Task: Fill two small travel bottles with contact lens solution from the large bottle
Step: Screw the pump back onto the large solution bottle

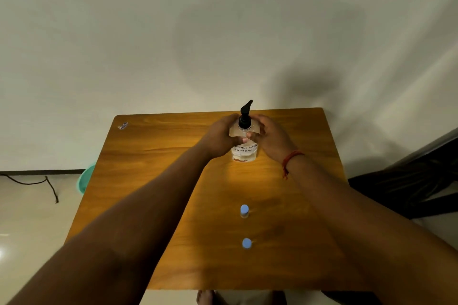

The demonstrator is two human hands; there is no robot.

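Wrapping the large bottle, left hand and right hand apparently clasp it.

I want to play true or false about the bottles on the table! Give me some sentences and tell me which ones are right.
1. Both hands, left hand and right hand, hold the large bottle. True.
2. The large bottle has a white pump. False: its pump is black.
3. The two small bottles, the farther small bottle and the nearer small bottle, have blue caps on. True.
4. The small bottles stand behind the large bottle. False: they stand nearer the person, on the wooden table.
5. A red thread is on the left wrist. False: the red thread is on the right wrist.
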